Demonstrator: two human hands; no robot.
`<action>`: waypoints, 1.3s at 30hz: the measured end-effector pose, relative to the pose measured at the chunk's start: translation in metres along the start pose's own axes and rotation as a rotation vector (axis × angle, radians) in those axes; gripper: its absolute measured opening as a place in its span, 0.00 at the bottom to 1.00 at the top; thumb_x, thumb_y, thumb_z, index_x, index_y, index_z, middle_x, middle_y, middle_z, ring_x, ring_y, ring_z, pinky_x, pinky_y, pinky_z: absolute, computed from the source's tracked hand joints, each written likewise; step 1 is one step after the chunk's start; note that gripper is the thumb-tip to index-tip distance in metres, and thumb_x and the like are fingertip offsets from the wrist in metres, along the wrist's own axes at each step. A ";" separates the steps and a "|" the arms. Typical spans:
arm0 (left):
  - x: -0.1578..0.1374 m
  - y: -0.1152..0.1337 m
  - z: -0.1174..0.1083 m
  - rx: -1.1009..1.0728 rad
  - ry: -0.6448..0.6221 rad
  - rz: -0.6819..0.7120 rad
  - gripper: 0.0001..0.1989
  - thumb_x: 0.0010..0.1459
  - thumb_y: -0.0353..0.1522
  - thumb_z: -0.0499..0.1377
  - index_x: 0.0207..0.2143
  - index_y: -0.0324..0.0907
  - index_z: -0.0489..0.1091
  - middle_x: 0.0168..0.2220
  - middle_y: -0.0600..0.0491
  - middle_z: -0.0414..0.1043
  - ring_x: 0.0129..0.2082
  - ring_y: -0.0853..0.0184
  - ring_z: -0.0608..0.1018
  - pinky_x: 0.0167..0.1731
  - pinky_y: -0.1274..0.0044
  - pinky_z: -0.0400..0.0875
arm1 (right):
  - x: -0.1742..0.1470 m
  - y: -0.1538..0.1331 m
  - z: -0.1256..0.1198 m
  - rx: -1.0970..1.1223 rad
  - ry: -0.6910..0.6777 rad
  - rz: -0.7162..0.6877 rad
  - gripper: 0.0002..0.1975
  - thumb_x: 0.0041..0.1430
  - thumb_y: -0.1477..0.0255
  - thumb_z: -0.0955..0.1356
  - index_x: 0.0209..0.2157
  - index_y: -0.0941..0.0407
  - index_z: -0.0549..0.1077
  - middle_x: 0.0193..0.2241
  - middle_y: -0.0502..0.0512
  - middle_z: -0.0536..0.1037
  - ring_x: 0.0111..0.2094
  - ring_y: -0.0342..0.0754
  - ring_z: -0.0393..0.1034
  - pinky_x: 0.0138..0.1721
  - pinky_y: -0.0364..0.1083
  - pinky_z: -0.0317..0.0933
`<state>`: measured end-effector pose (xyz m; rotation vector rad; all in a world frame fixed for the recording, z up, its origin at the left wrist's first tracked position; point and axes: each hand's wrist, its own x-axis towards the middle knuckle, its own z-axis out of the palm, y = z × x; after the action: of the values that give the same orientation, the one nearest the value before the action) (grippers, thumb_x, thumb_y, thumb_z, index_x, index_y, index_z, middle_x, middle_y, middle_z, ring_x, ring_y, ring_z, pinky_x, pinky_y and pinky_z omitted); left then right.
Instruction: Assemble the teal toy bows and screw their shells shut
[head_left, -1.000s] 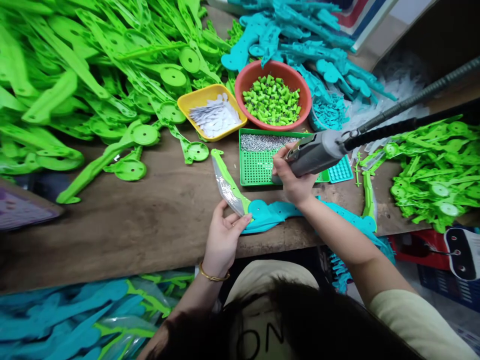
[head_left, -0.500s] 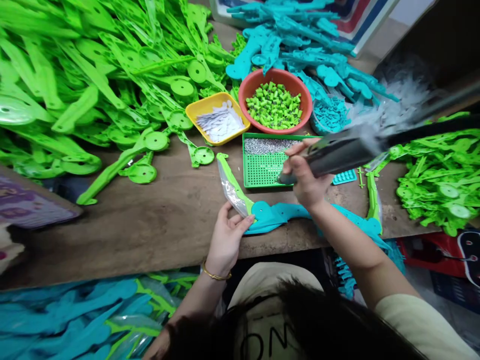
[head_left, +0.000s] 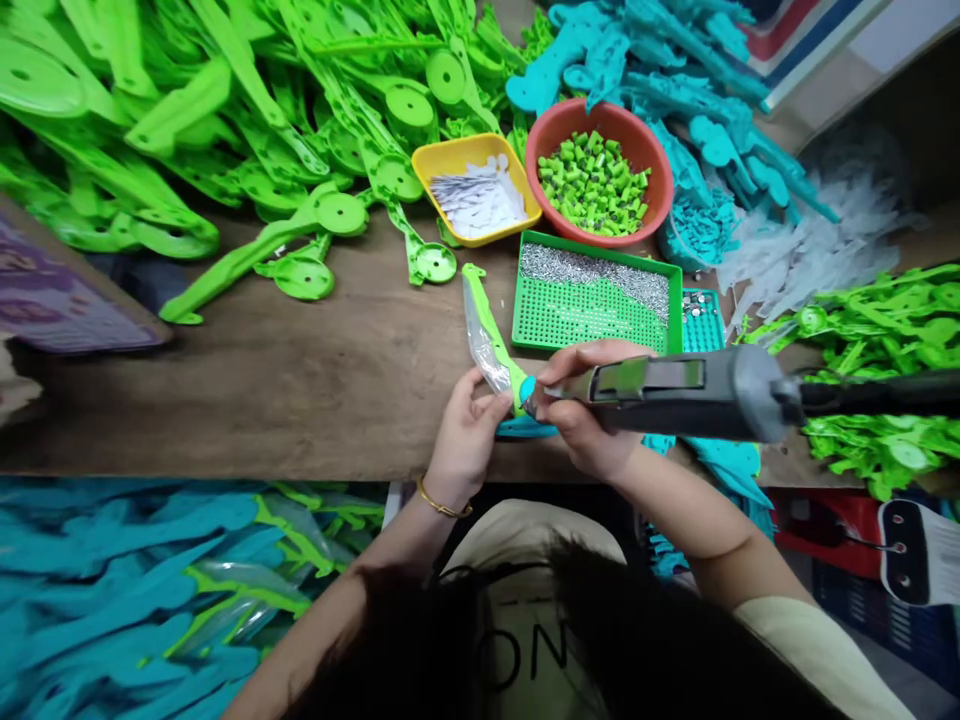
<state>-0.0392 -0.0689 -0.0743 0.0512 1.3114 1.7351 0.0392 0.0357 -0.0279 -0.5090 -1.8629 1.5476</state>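
Wooden tabletop (head_left: 337, 400), tool (head_left: 667, 400) in right hand (head_left: 596, 445), teal piece (head_left: 529, 428) partly hidden beneath

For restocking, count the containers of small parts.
5: red bowl, yellow tray left of it, tub right, green tray in front, blue tray beside that. Others may be hidden.

1 head-worn camera looks forward and steeply down from close above the worktop (head_left: 337, 400), with the left hand (head_left: 466, 430) and right hand (head_left: 600, 452) near the view's middle.
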 end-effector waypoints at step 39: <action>-0.007 0.018 -0.033 0.310 -0.168 -0.105 0.27 0.52 0.43 0.64 0.47 0.41 0.57 0.23 0.56 0.75 0.19 0.67 0.78 0.19 0.77 0.75 | 0.067 -0.019 -0.018 0.026 0.449 -0.294 0.15 0.58 0.56 0.67 0.43 0.46 0.63 0.30 0.44 0.71 0.17 0.36 0.60 0.20 0.41 0.62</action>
<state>-0.0636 -0.0977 -0.0714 0.2936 1.4193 1.3960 0.0067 0.0886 0.0080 -0.4970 -1.4926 1.1497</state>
